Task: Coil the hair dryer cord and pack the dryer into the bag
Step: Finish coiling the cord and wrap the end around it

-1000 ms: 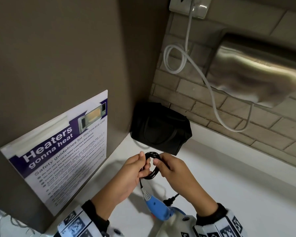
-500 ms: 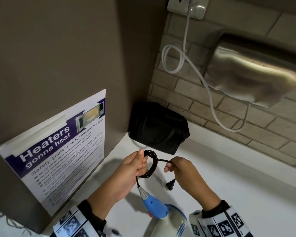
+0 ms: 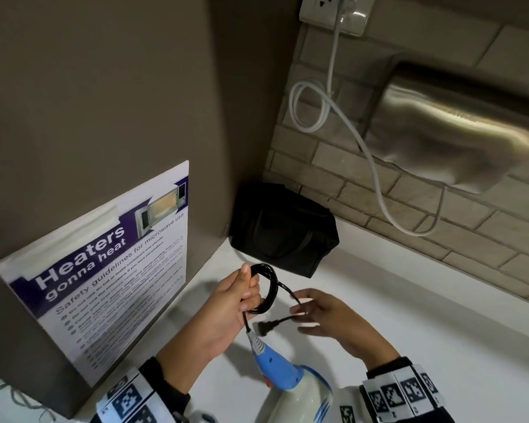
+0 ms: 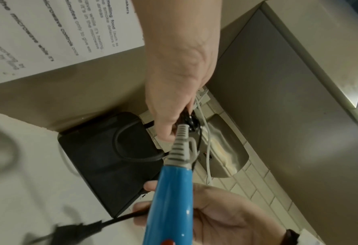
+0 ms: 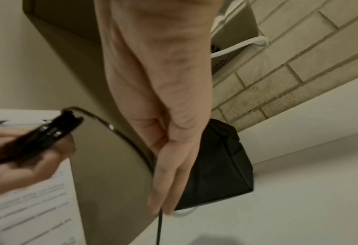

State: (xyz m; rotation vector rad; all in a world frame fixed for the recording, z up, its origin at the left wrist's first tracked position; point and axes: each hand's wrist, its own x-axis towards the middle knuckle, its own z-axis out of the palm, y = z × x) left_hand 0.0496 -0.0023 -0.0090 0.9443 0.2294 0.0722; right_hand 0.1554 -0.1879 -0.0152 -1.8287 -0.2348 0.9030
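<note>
My left hand [image 3: 245, 296] grips a small coil of black cord [image 3: 271, 288] above the white counter. The cord's loose end runs right to my right hand [image 3: 306, 309], which pinches it between its fingers. The black plug [image 3: 263, 326] hangs left of that hand, below the coil. From the coil the cord drops to the hair dryer's blue handle [image 3: 272, 364] and white body [image 3: 297, 398] at the bottom edge. The left wrist view shows the grey strain relief [image 4: 180, 145] and blue handle [image 4: 171, 199]. A black bag [image 3: 283, 230] stands in the corner behind the hands, apparently closed.
A brown cabinet side with a microwave poster [image 3: 104, 270] rises at the left. A steel hand dryer [image 3: 455, 129] hangs on the brick wall, with its white cable [image 3: 376, 178] looping to a socket [image 3: 333, 16]. The white counter [image 3: 425, 331] stretches to the right.
My right hand has drawn away to the right from the coil, pulling the cord's end out. The plug now hangs between the hands. My left hand keeps hold of the coil.
</note>
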